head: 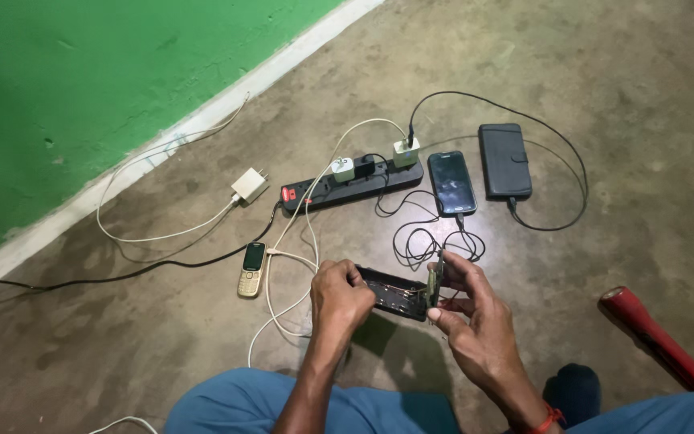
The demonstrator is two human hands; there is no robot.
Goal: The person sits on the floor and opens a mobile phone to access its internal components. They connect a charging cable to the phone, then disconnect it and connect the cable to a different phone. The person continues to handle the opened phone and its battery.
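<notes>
You hold the opened black case (391,291) just above the floor (604,72), between your knees. Your left hand (339,293) closes its grip around the case's left end; your right hand (467,309) pinches the small circuit board (433,283) at the right end. The case looks light and stiff, the board and its thin wires fragile, so hold by the edges.

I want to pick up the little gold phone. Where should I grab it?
Hold the phone by its two long edges, coming straight down from above. It lies flat, face up, and its narrow body fits between fingers. Mind the white cable at its top right.
</notes>
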